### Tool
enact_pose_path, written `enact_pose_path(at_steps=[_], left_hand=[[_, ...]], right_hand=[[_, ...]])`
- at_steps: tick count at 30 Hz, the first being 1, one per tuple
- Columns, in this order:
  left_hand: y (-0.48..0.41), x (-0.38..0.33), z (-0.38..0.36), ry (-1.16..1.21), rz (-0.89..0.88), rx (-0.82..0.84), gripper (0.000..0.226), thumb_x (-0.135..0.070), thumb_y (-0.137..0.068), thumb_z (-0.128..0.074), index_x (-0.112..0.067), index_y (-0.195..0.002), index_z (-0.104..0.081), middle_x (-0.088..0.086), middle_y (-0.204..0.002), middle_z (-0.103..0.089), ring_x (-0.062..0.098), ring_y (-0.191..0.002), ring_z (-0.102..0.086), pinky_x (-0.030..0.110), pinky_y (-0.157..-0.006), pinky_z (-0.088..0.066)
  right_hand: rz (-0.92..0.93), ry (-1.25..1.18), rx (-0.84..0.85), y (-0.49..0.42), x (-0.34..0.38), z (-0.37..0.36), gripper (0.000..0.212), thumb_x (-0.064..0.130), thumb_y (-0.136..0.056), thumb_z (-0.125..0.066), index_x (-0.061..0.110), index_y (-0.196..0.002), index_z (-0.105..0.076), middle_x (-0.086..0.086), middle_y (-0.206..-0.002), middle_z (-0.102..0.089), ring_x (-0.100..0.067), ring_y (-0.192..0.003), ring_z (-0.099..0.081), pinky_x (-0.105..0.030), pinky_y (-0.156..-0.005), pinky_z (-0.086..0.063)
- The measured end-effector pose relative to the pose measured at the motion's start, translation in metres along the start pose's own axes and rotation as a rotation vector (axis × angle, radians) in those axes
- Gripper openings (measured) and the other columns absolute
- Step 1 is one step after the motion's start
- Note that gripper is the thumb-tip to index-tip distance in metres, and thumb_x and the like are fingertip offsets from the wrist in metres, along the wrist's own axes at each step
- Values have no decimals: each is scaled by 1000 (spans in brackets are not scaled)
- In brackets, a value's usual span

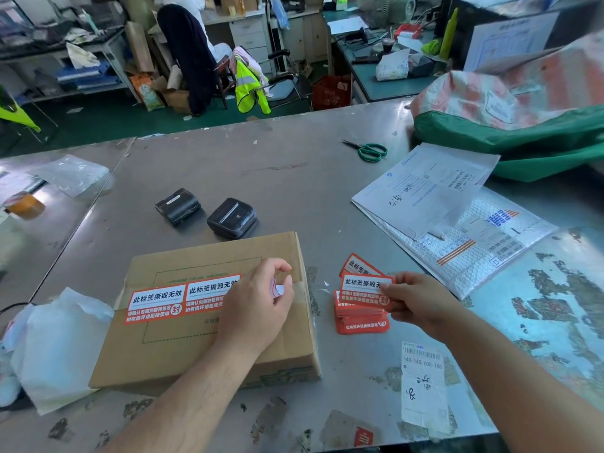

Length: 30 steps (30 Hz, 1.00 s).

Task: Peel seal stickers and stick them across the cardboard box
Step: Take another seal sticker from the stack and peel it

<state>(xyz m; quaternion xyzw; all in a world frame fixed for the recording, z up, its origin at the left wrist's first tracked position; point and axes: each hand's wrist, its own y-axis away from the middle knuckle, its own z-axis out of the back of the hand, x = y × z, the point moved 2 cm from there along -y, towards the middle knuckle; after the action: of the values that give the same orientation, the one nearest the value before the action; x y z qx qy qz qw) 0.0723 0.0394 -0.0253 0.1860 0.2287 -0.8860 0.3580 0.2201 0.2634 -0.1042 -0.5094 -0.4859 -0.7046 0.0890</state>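
Sticker stack (362,322) right of box (209,325) — two printers (209,212) behind.

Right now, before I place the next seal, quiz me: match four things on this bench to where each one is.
Things
1. scissors
2. sticker stack
3. loose sticker
4. paper scrap

Places
A. pinched in the right hand
B. lying on the table, just right of the cardboard box
C. held in the curled fingers of the left hand, above the box top
D. on the far side of the table, near the green bag

Pairs: 1-D, 2-B, 3-A, 4-C
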Motion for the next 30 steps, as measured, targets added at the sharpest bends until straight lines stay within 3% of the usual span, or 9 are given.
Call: enact_pose_path(at_steps=[3, 6, 11, 15, 18, 22, 25, 30], left_hand=[[1, 0, 1, 23, -17, -5, 8, -24, -91, -62, -24, -99, -60, -19, -67, -51, 5, -57, -50, 21, -50, -32], [1, 0, 1, 26, -6, 5, 8, -24, -90, -62, -24, -98, -60, -20, -59, -44, 1, -53, -46, 15, -48, -24], [0, 1, -1, 13, -2, 23, 9, -27, -91, -60, -26, -99, -59, -19, -63, -48, 2, -57, -49, 18, -48, -29], [1, 2, -1, 20, -3, 28, 9, -27, -91, -60, -27, -99, -57, -17, -64, -50, 4, -57, -49, 23, -48, -31], [1, 3, -2, 22, -1, 31, 9, -28, -90, -60, -28, -99, -57, -17, -63, -50, 4, -54, -48, 23, -48, -29], [0, 3, -1, 29, 5, 20, 8, -27, -90, -61, -28, -97, -58, -16, -58, -46, 3, -52, -45, 19, -47, -25], [1, 2, -1, 26, 5, 17, 7, -26, -90, -61, -28, -96, -60, -17, -58, -48, 3, -54, -46, 19, -48, -27], [0, 3, -2, 31, -42, 7, 11, -23, -92, -59, -26, -97, -69, -15, -84, -69, 5, -76, -59, 11, -61, -38]], right_hand=[[77, -46, 31, 7, 8, -9, 2, 5, -94, -64, 4, -96, -63, -14, -72, -66, -18, -53, -59, -26, -49, -51], [113, -3, -10, 8, 8, -12, 6, 3, -93, -66, 2, -99, -66, -16, -73, -68, -19, -53, -61, -30, -52, -53], [30, 19, -18, 0, -2, -11, 12, -2, -92, -65, -1, -103, -69, -14, -73, -71, -17, -54, -63, -26, -49, -54], [-1, 46, -41, -6, -13, -8, 45, -4, -87, -69, 4, -131, -60, -25, -98, -73, -26, -68, -65, -35, -63, -54], [-2, 46, -40, -2, -13, -9, 64, -5, -87, -69, 9, -145, -46, -21, -101, -72, -23, -62, -66, -31, -55, -52], [30, 0, -55, 7, -7, -11, 58, -6, -90, -66, 10, -142, -46, -17, -91, -69, -11, -46, -64, -20, -41, -47], [76, -31, -41, 11, 0, -13, 47, -2, -90, -68, 10, -134, -55, -17, -90, -66, -17, -53, -60, -23, -43, -45], [184, -163, 119, 27, 17, -31, 16, 2, -93, -65, 5, -108, -65, -17, -87, -69, -19, -59, -61, -21, -44, -45]])
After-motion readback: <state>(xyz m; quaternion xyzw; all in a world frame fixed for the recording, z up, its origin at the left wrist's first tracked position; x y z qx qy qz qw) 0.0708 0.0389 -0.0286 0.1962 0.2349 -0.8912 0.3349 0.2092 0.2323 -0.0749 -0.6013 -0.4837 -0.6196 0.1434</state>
